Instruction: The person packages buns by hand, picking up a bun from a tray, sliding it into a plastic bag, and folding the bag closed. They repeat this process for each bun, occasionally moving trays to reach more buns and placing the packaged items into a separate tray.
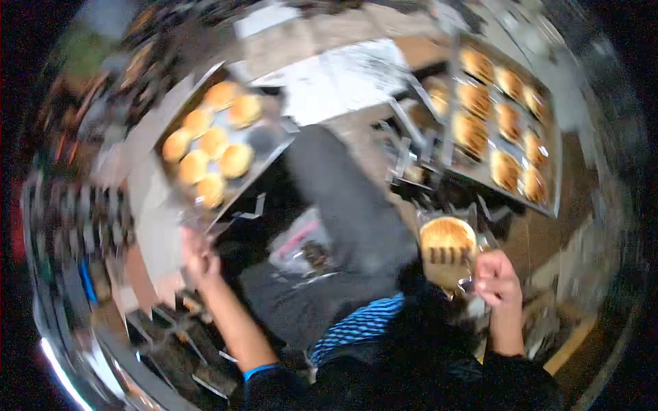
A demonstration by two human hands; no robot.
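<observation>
My right hand is closed on the edge of a clear plastic bag. Inside the bag lies a round golden bun, with a row of dark marks across its lower part. My left hand is raised by the near corner of a metal tray on the left, its fingers smeared by motion. Several round golden buns sit on that tray. On my lap, between my hands, rests an open-looking clear bag with a pink strip and dark contents.
At the right, a second tray carries several browned buns in clear wrapping. Dark metal frames stand beside it. White sheets lie on the floor ahead. Dark metal racks are at lower left.
</observation>
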